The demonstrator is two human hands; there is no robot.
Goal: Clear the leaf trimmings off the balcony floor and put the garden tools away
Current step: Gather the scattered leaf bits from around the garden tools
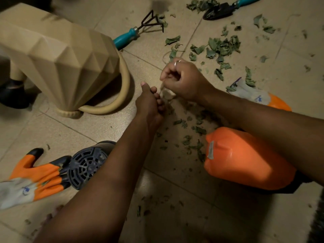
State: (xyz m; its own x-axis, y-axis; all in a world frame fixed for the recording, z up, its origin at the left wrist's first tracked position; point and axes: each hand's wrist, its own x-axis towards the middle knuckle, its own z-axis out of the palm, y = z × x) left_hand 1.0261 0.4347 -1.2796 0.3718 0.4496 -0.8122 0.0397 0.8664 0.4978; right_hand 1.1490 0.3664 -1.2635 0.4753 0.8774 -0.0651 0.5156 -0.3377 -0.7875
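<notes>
Leaf trimmings (222, 48) litter the tiled floor (175, 199), thickest in a loose heap right of centre, with finer crumbs trailing down the middle.

At far left an orange-and-grey work glove (29, 176) lies flat, fingers pointing up and right, touching a dark round grille (85, 165). Above them sits a beige faceted watering can (57, 55), its curved handle (122, 88) looping onto the tiles.

Just beyond the can lies a hand rake (138, 30), long axis diagonal: the teal handle is at lower left, half tucked behind the can, and the black tines point to the upper right among a few leaves.

In the centre the person's left hand (149, 104) reaches in with its back to the camera and thumb raised. Its fingertips meet a small pale object (167, 94), and whether they grip it cannot be made out. The right hand (182, 81), wearing a ring, has its fingers curled and pinches a thin strand of twine (166, 57) between thumb and forefinger.

At the top right a trowel (226, 10) lies on the same diagonal, dark blade at lower left resting on leaves, teal handle running off to the upper right. Below the right forearm are a second glove (254, 95) and an orange plastic body (245, 158).
</notes>
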